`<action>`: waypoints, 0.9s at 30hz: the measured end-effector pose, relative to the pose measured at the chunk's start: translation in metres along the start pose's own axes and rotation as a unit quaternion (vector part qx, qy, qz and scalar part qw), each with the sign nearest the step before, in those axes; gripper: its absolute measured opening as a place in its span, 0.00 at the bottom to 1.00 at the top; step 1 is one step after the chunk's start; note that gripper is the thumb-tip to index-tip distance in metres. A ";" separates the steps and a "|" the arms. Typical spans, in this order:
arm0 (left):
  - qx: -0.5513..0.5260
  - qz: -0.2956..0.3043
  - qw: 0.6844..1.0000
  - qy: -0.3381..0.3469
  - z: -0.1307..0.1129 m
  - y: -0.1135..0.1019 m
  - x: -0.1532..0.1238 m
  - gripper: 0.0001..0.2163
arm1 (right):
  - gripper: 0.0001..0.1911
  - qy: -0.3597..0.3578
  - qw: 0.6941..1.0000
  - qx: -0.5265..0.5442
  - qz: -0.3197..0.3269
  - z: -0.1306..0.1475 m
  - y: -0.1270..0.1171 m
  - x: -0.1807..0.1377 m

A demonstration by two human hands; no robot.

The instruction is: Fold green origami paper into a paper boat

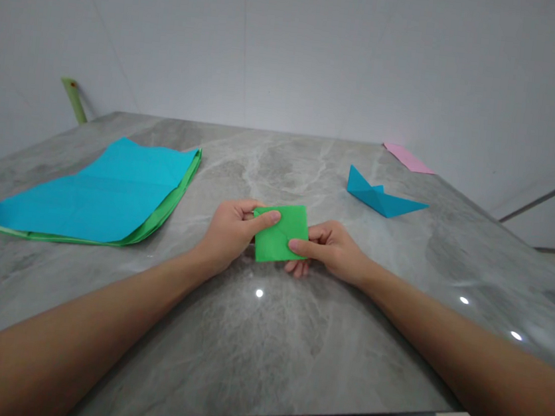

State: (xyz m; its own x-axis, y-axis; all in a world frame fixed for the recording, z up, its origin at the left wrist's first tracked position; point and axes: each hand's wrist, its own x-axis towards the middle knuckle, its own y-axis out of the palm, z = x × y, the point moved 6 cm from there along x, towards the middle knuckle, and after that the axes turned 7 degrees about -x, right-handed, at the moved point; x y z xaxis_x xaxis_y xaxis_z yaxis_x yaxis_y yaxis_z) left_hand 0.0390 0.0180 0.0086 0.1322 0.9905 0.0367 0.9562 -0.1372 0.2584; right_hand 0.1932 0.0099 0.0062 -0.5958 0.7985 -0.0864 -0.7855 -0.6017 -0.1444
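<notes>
At the table, the left hand and the right hand pinch opposite sides of the green paper, seemingly just off the top; a blue boat sits beyond.

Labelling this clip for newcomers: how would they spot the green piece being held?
Find the grey table, with a blue-topped paper stack at left and a blue paper boat at right. Between them, the left hand and right hand hold a small green paper rectangle, the only paper piece in hand.
</notes>
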 end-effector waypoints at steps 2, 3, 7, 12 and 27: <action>-0.052 -0.012 0.999 -0.004 0.002 0.003 -0.002 0.14 | 0.21 0.000 1.000 -0.013 0.004 0.000 0.004 0.000; -0.071 -0.009 0.997 -0.005 0.003 0.005 -0.003 0.14 | 0.21 -0.002 1.000 -0.014 -0.002 0.001 0.005 0.000; -0.088 -0.003 0.996 -0.005 0.002 0.012 -0.006 0.13 | 0.22 0.014 1.000 -0.007 0.004 0.000 0.010 0.000; -0.075 0.010 0.997 -0.006 0.001 0.011 -0.005 0.14 | 0.24 0.028 0.999 -0.014 0.019 -0.003 0.013 -0.002; -0.089 0.084 0.986 -0.110 0.012 0.013 -0.006 0.15 | 0.25 0.004 0.999 -0.044 0.028 -0.003 0.008 -0.005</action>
State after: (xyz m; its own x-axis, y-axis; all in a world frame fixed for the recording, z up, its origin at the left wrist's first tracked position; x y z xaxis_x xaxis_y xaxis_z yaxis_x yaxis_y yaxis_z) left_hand 0.0538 0.0099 0.0006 0.3571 0.9274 -0.1110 0.8577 -0.2785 0.4322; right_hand 0.1907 0.0012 0.0022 -0.6365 0.7640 -0.1055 -0.7331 -0.6418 -0.2250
